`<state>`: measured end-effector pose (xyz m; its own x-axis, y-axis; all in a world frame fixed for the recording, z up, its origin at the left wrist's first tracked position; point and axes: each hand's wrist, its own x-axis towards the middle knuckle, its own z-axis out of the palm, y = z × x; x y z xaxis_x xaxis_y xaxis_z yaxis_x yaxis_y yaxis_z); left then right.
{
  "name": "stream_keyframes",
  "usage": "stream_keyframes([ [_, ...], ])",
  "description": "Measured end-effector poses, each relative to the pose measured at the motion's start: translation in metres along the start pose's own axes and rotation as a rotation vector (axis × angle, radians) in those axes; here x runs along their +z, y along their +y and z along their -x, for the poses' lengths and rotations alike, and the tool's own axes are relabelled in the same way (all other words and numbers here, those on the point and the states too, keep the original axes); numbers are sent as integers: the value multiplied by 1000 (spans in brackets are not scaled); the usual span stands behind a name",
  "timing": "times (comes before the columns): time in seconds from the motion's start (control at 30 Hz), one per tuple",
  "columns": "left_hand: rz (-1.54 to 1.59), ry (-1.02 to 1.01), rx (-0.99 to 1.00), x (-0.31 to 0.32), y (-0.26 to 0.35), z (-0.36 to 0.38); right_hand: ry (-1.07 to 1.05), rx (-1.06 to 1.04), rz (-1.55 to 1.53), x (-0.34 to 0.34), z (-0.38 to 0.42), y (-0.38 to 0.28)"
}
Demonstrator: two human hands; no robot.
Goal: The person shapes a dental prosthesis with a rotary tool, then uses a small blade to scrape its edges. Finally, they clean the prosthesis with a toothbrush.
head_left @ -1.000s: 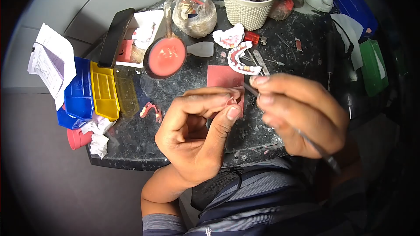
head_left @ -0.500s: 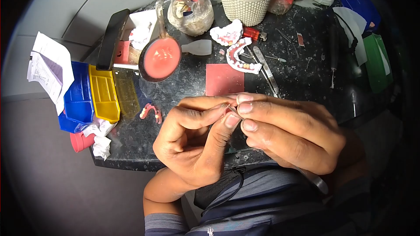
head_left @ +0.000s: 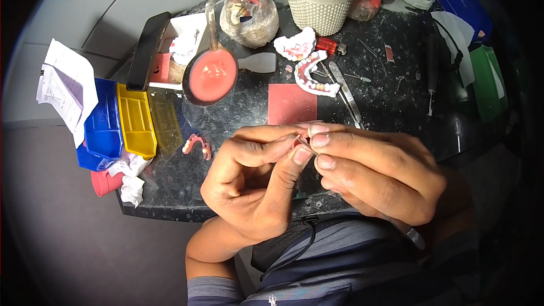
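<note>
My left hand point(head_left: 255, 181) pinches a small pinkish piece, mostly hidden by the fingertips, above the table's front part. Close against it, my right hand point(head_left: 385, 170) grips a thin metal tool point(head_left: 306, 146) whose tip touches the piece between my left fingertips. The tool's wide, rounded metal end point(head_left: 415, 237) sticks out below my right palm. Behind the hands lies a square pink wax sheet point(head_left: 292, 103). A pink denture piece with teeth point(head_left: 197, 146) rests left of my left hand.
A pan of pink wax point(head_left: 212, 77), a white box point(head_left: 195, 25), plaster models point(head_left: 317, 75), a metal knife point(head_left: 344, 92), a red lighter point(head_left: 330, 46) and a tool basket point(head_left: 318, 14) stand farther back. Yellow point(head_left: 136, 119) and blue trays point(head_left: 103, 119) are left; a green box point(head_left: 487, 82) is right.
The whole view has shifted very slightly. Both hands keep nearly the same pose, with the tool tip still at my left fingertips.
</note>
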<state>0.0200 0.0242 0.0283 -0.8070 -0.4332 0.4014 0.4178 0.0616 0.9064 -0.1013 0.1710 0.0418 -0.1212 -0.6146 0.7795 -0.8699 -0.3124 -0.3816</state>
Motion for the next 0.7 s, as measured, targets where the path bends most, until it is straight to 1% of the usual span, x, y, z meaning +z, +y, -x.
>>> stream_keyframes([
  [0.47, -27, 16, -15, 1, 2, 0, -5, -4, 15, 0, 0, 0],
  [0.67, -35, 0, 8, -2, -2, 1, 0, -9, 21, 1, -1, -1],
  [0.7, -35, 0, 8, -2, -3, 2, -43, -25, 68, -1, -1, -1],
])
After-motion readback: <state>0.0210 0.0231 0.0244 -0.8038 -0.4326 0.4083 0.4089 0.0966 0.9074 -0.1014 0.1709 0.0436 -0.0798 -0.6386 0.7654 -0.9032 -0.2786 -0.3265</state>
